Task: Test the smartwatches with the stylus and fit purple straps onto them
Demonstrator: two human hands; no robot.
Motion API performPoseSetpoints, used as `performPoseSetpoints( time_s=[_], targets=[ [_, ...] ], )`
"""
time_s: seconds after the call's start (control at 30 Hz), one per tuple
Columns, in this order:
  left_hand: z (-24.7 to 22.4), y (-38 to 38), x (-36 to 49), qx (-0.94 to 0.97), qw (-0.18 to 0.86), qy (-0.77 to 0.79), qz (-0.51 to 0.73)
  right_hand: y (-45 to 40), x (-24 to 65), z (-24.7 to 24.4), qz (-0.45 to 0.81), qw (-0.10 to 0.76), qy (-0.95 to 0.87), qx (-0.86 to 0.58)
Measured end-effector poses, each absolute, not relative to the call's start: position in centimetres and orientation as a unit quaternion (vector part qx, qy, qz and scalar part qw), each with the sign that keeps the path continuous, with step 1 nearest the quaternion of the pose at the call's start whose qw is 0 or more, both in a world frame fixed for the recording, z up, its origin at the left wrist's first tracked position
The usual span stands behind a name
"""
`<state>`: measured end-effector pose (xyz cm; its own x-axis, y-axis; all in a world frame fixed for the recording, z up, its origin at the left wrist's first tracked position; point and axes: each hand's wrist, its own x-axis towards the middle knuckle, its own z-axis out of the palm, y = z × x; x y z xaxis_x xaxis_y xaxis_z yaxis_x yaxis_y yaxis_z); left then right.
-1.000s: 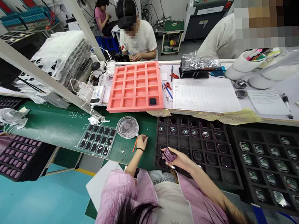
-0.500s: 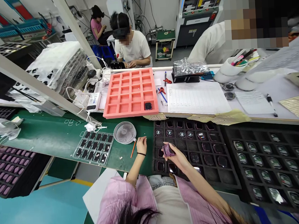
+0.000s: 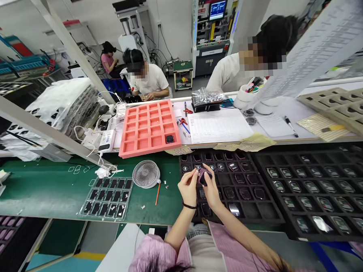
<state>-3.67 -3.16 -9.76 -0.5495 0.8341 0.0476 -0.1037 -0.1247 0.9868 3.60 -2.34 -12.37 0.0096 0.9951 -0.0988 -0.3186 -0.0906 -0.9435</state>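
My right hand (image 3: 212, 192) grips a small purple watch case (image 3: 201, 174) with a dark glossy face, fingers wrapped around its sides. My left hand (image 3: 188, 189), with a black band at the wrist, is closed in a pinch at the case's left edge. What lies between those fingertips is too small to make out. Both hands are over the left part of a black foam tray (image 3: 252, 208), whose pockets hold several watch cases, some with lit faces.
A small round fan (image 3: 146, 174) and an orange stick (image 3: 157, 194) lie left of the hands, beside a clear tray of black pieces (image 3: 107, 198). Beyond is a pink foam tray (image 3: 149, 127). Another black tray (image 3: 312, 186) stands right. Co-workers sit across the bench.
My left hand has moved right from the green bench to the watch case and now pinches at its edge. My right hand still holds the case. The head view has tilted up and shifted right.
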Motion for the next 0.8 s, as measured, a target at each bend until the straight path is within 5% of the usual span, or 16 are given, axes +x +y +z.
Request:
performPoseSetpoints(
  time_s=[0.8],
  targets=[
    [-9.4, -5.3, -3.5, 0.422, 0.288, 0.544, 0.666, -4.2, 3.7, -10.9, 0.465, 0.573, -0.483, -0.472]
  ],
)
